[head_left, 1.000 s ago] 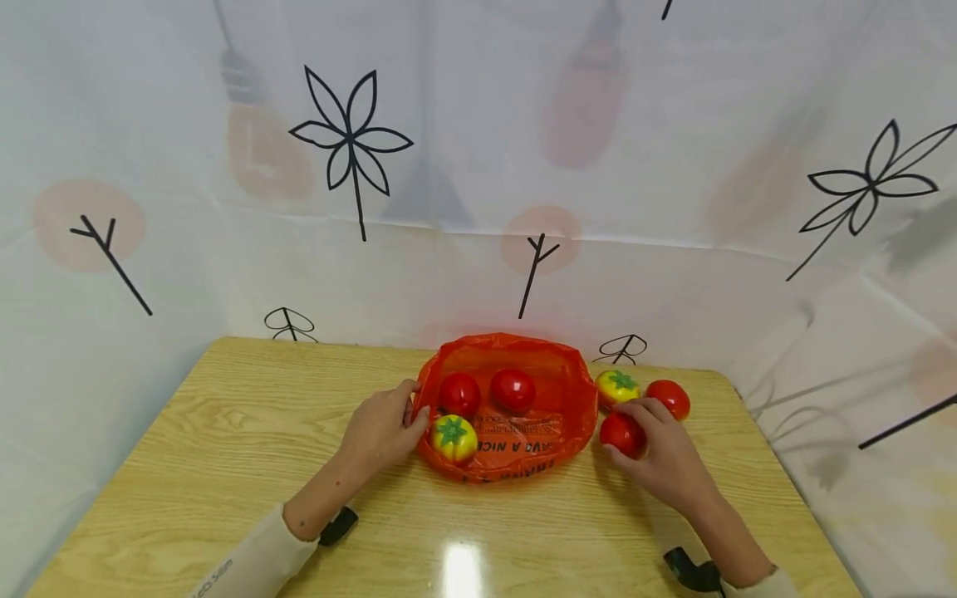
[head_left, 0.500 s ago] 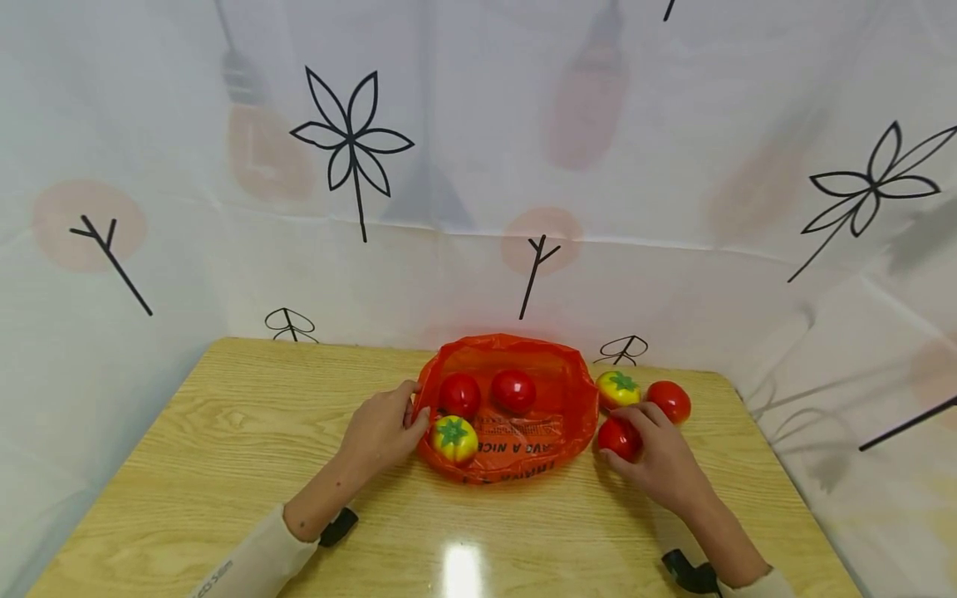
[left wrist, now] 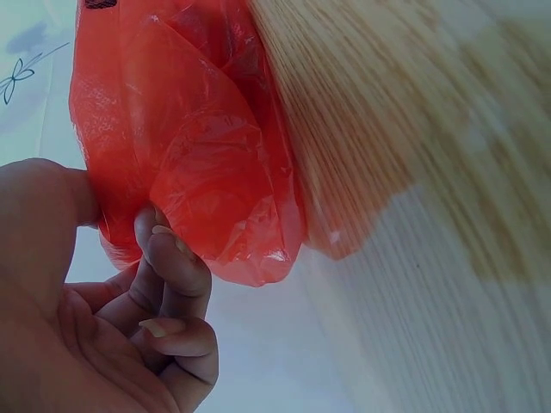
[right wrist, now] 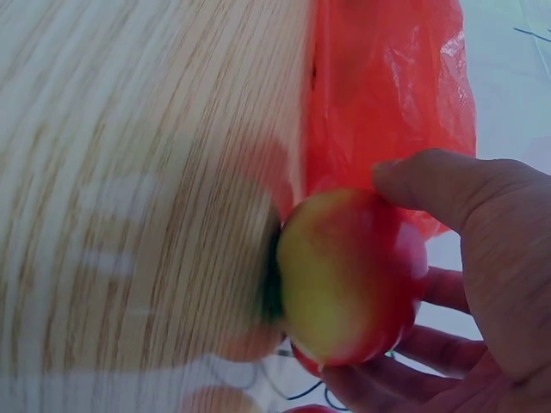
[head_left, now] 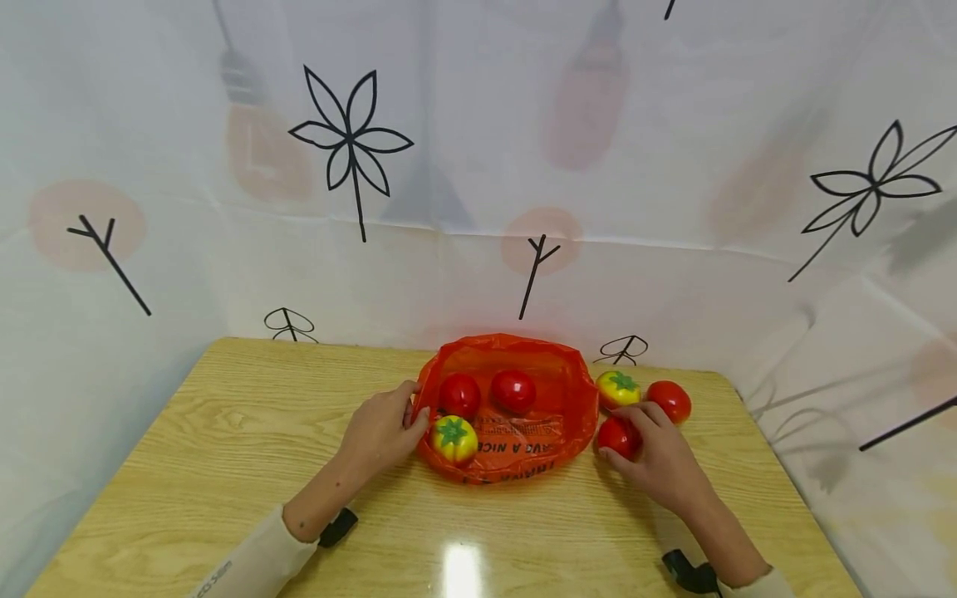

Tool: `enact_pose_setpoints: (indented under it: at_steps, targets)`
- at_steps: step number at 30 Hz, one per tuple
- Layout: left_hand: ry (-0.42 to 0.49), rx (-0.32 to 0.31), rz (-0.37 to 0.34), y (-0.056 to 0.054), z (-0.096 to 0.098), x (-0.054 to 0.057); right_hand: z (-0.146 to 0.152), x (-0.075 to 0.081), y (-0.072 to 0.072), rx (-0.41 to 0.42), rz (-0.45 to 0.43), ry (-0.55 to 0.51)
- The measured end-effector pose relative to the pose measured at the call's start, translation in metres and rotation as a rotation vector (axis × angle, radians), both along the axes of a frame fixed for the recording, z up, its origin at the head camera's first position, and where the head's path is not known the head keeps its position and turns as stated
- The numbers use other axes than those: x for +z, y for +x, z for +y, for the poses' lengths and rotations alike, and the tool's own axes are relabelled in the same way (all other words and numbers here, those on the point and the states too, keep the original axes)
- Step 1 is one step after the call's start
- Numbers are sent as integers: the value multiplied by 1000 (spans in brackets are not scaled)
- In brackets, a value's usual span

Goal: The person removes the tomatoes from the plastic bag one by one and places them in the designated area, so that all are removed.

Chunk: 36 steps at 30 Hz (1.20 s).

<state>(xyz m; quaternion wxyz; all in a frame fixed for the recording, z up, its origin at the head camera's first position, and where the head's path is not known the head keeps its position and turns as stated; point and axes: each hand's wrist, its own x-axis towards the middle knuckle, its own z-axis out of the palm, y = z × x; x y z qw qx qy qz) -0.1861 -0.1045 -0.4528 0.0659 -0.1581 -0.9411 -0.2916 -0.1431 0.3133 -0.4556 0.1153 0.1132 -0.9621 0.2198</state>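
A red plastic bag (head_left: 571,415) lies with its mouth spread wide on the table, dark print on its inner side. My left hand (head_left: 381,423) pinches its left rim between thumb and fingers; the left wrist view shows the bag's outside (left wrist: 189,129) beside that hand. Inside rest two red toy tomatoes (head_left: 513,391) and a third, yellow with a green leaf top (head_left: 454,439). Just right of the bag, my right hand (head_left: 661,453) grips another toy tomato (head_left: 617,438), red side up. In the right wrist view this tomato (right wrist: 344,275) turns its yellow, green-leafed side to the tabletop.
Behind the right hand sit a yellow toy tomato (head_left: 618,389), close to the bag's right rim, and a red one (head_left: 669,401). The wooden table (head_left: 247,432) ends at a patterned white cloth (head_left: 449,166) at the back.
During the first half second, my right hand shifted slightly left with the toy tomato. Since then it has barely moved. The left hand and the bag stay in place.
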Motion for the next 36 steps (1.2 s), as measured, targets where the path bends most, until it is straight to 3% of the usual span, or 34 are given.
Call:
enact_pose_setpoints:
  at_steps: [9, 23, 36]
  targets:
    - [-1, 3, 1, 0, 1, 0, 2, 3, 1, 13, -4, 8]
    - [4, 11, -4, 1, 1, 1, -14, 24, -3, 92, 163, -16]
    - [3, 2, 9, 0, 1, 0, -38, 36, -11, 139, 234, -54]
